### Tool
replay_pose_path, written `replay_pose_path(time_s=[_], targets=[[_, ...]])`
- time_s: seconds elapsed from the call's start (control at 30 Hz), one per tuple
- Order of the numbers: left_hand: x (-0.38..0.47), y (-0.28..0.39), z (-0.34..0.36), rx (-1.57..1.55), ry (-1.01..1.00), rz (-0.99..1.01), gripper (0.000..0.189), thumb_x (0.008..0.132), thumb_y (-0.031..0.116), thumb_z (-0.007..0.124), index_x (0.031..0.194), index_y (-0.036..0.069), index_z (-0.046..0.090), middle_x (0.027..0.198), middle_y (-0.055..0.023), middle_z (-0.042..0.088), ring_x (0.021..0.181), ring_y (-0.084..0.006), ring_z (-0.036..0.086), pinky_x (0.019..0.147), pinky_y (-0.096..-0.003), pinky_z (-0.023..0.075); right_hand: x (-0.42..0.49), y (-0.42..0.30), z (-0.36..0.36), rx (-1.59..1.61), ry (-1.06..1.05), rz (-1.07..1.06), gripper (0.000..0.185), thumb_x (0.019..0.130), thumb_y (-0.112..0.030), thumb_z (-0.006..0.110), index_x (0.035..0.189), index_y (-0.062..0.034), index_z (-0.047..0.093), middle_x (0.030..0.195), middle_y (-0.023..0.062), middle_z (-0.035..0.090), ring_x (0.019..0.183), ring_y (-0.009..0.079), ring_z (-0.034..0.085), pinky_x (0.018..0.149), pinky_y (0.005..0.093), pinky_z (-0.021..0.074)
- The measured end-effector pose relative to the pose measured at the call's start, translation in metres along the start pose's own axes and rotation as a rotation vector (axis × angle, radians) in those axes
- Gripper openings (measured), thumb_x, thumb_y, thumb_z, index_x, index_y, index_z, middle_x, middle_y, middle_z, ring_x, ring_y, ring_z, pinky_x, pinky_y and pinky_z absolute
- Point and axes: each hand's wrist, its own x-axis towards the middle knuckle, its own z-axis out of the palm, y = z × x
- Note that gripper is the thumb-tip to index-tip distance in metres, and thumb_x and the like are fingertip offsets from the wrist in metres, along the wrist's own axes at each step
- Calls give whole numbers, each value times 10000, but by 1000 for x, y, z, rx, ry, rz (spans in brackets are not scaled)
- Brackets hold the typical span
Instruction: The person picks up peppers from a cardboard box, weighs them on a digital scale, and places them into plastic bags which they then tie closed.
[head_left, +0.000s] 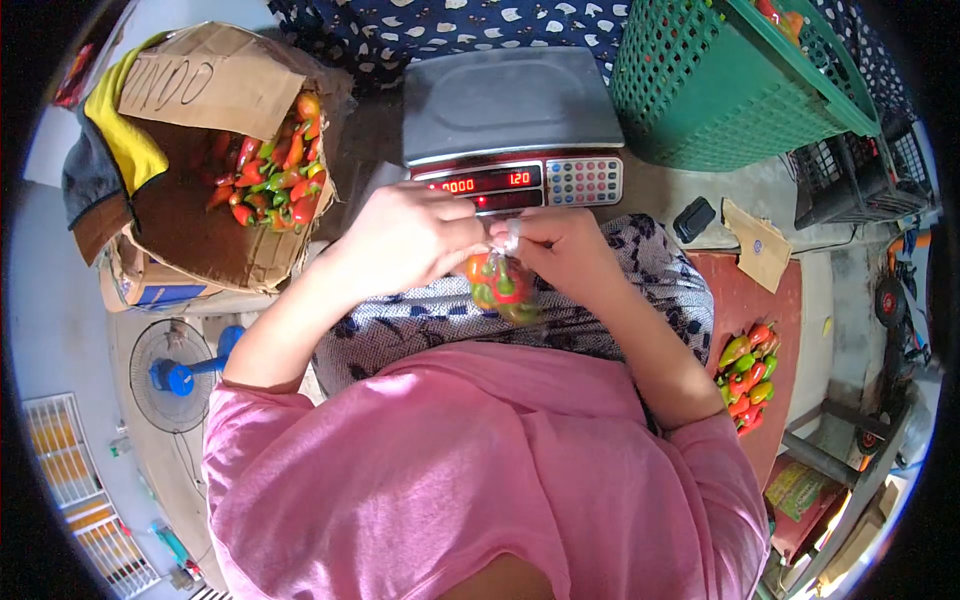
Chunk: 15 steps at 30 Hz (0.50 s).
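Observation:
A small clear plastic bag of red, orange and green peppers (504, 289) hangs over the lap, somewhat blurred. My left hand (412, 236) pinches the bag's gathered neck from one side. On the other side, my right hand (566, 247) grips the twisted plastic top (514, 234) between thumb and fingers. Just beyond both hands stands a digital weighing scale (514, 105) with a bare grey platform and lit red digits. The left hand overlaps the lower left of its display panel.
A cardboard box (217, 247) of loose peppers (281, 176) lies at left, a yellow-and-grey cloth (124, 142) over its edge. A green perforated basket (720, 97) stands at right. Bagged peppers (748, 379) rest on a red board (705, 292). A fan (172, 375) is at lower left.

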Motion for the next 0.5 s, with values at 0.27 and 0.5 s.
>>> replay_pose_path(time_s=[0.27, 0.5], targets=[[1, 25, 10, -536, 31, -542, 255, 926, 199, 544, 753, 14, 581, 621, -71, 545, 594, -171, 544, 570, -316, 424, -1, -19, 2, -484, 299, -92, 176, 799, -260, 633, 688, -127, 603, 649, 48, 612, 575, 272, 612, 496, 401, 459], [-8, 31, 32, -814, 101, -684, 315, 963, 203, 503, 737, -4, 577, 616, 18, 511, 599, -60, 449, 541, -250, 366, -2, -4, 3, -434, 283, -129, 71, 766, -140, 648, 809, -88, 670, 761, 72, 618, 668, 260, 621, 579, 348, 480]])
